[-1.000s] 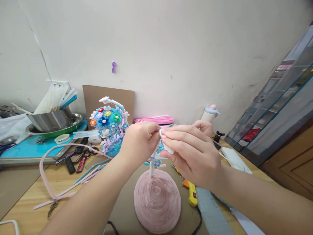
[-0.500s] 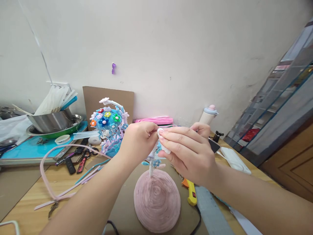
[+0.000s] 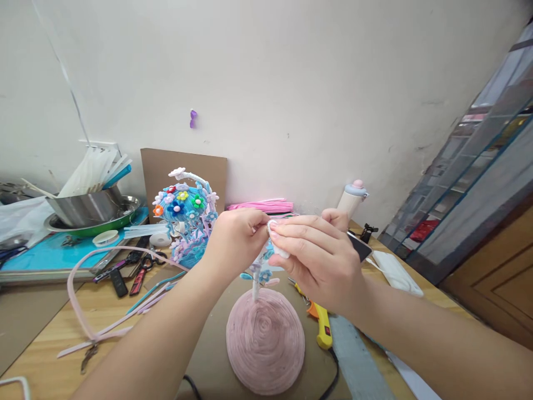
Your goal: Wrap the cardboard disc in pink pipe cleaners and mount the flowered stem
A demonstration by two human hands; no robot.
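Near the middle of the head view, my left hand (image 3: 239, 236) is closed in a pinch at the upper end of a white fuzzy stem (image 3: 257, 289). The fingers of my right hand (image 3: 322, 253) press together around a white fuzzy piece (image 3: 278, 250) at the same spot, touching the left fingertips. Whether that piece is part of the stem is hidden by the fingers. Small blue flowers (image 3: 265, 276) and leaves sit along the stem below my hands. It rises from the back of a round, coiled pink base (image 3: 266, 344).
A blue flower-covered ornament (image 3: 183, 208) stands to the left, before a cardboard sheet (image 3: 154, 166). Scissors (image 3: 144, 272) and pink strips lie left. A yellow corded hot tool (image 3: 322, 328), a metal ruler (image 3: 358, 355) and a bottle (image 3: 353, 200) are right.
The view has shifted slightly, so the base and stem appear a little further left. Both hands keep the same pinch on the white fuzzy material.
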